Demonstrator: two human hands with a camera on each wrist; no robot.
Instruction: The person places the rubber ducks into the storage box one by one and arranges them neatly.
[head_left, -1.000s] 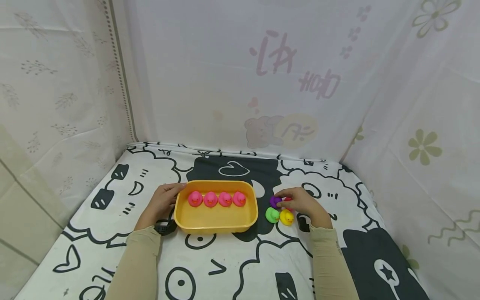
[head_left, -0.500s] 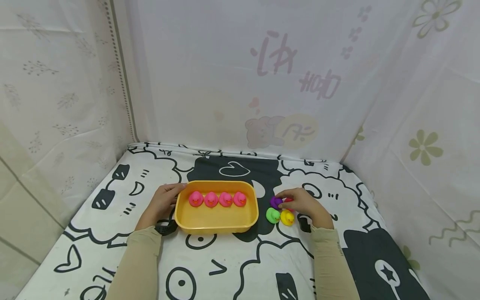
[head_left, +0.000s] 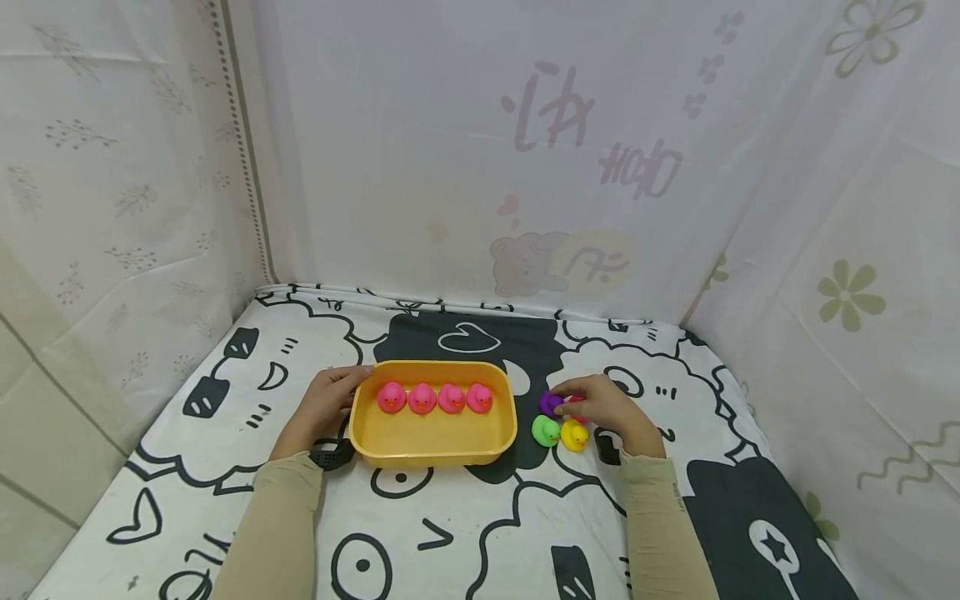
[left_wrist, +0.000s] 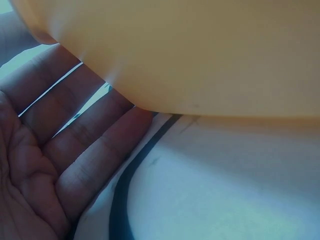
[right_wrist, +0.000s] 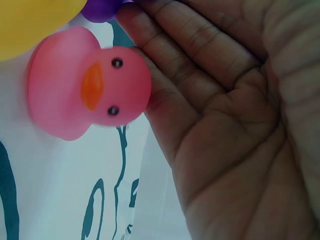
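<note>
My left hand [head_left: 324, 406] rests at the left end of a yellow plastic tray [head_left: 427, 446]. In the left wrist view its straight fingers [left_wrist: 95, 170] lie against the tray's outer wall. Four pink rubber ducks [head_left: 422, 398] sit in a row inside, along the far side. To the right of the tray, my right hand [head_left: 600, 402] pinches a purple rubber duck [head_left: 551, 405] between thumb and fingertips. Beside that hand, partly covered by it, is another pink duck [right_wrist: 65, 82]. A green duck [head_left: 545, 431] and a yellow duck [head_left: 574, 435] stand just in front.
A white cloth [head_left: 420, 550] with black cartoon drawings covers the table. Pale printed curtains [head_left: 420, 167] close off the back and both sides. A dark band [head_left: 332, 454] circles the left wrist.
</note>
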